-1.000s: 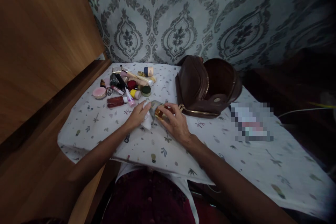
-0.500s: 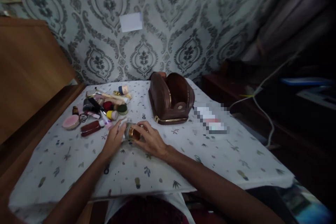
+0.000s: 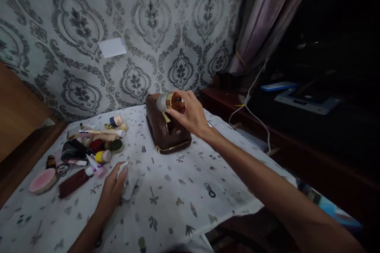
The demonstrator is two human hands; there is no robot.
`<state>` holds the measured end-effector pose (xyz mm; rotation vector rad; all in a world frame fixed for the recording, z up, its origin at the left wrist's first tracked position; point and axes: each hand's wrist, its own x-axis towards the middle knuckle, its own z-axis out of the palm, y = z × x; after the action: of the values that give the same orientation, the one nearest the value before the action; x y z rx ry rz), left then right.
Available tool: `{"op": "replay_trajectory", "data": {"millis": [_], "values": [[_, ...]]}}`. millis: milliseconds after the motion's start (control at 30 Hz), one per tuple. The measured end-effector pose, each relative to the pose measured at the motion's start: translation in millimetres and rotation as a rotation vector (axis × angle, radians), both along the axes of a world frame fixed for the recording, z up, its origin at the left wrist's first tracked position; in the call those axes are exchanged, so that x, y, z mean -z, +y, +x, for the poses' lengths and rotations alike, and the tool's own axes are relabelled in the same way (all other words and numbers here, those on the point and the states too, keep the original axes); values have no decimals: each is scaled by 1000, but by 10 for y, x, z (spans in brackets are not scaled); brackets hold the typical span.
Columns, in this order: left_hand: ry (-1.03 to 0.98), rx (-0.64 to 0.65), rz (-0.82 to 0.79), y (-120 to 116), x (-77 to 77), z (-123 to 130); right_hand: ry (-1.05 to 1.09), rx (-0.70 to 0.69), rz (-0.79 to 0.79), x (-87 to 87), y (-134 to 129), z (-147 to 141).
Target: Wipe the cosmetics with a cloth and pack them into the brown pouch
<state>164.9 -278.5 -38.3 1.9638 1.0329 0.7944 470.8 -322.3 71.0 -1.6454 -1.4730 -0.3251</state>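
My right hand (image 3: 192, 114) grips a small jar (image 3: 162, 102) with a frosted body and a shiny gold band. It holds the jar sideways above the brown cosmetic bag (image 3: 156, 130), whose unzipped opening is partly hidden by the hand. Near the front left, my left hand (image 3: 113, 189) is closed on a crumpled white tissue (image 3: 130, 184) just over the tablecloth. To the left of that hand lie a dark red bottle (image 3: 73, 183) with a pale cap and a white-and-purple tube (image 3: 96, 166).
Several cosmetics lie at the left: a pink round compact (image 3: 43, 180), a yellow-banded bottle (image 3: 103, 156), a dark green round pot (image 3: 116, 146) and a blue-and-cream jar (image 3: 116, 120). A patterned cloth (image 3: 166, 189) covers the table. A white cable (image 3: 257, 114) hangs at the right.
My right hand has lifted the jar away from the tissue and carried it over to the bag. My left hand stays low with the tissue. The view has swung right.
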Motion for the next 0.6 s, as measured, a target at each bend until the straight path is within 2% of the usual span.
{"op": "replay_trajectory", "data": {"millis": [133, 300, 433, 600], "values": [[69, 45, 33, 9, 14, 12, -218, 63, -385, -170, 109, 196], [86, 89, 5, 28, 47, 12, -366, -25, -773, -196, 241, 101], [91, 95, -8, 42, 80, -14, -398, -38, -866, -195, 412, 38], [135, 94, -34, 27, 79, -29, -268, -89, -984, -74, 617, 69]]}}
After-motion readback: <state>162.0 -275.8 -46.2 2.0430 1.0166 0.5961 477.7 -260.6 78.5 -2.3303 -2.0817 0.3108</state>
